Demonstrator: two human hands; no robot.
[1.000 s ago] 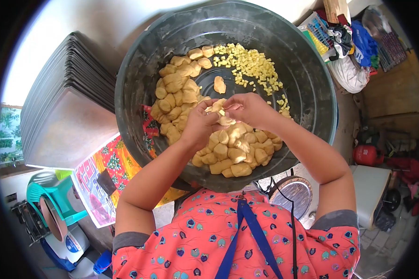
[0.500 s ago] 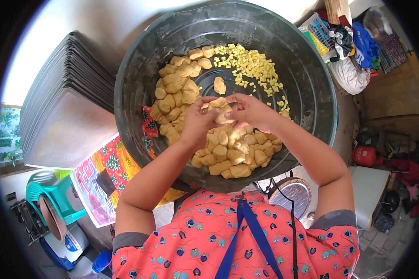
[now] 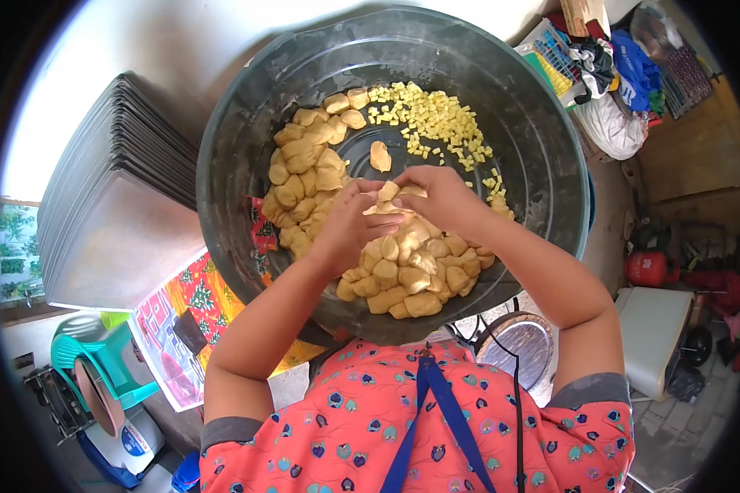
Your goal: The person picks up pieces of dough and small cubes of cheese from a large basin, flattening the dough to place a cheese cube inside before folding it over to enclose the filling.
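— What are you seeing on the far left?

— I'm looking at a stack of metal trays (image 3: 115,214) lying on the worktop, with a patterned cloth (image 3: 193,316) spreading out just below them and a teal plastic chair (image 3: 99,361) standing lower down.

— And in the middle?

— A big dark tub (image 3: 247,107) is sitting there. Pale dough lumps (image 3: 308,168) are piling up along its left side and near edge, and small yellow cubes (image 3: 436,123) are lying scattered toward the far right of its floor. One flattened dough piece (image 3: 380,156) is lying alone between them.

— What are the hands doing?

— My left hand (image 3: 345,226) is curling its fingers (image 3: 368,197) around a piece of dough (image 3: 389,197), and my right hand (image 3: 440,197) is pinching the same piece from the other side; both are closing on it, held just above the heap at the tub's middle.

— Anything further right?

— Bundled clothes and bags (image 3: 612,82) are lying beyond the tub's rim, and a red canister (image 3: 649,269) is sitting on the floor.
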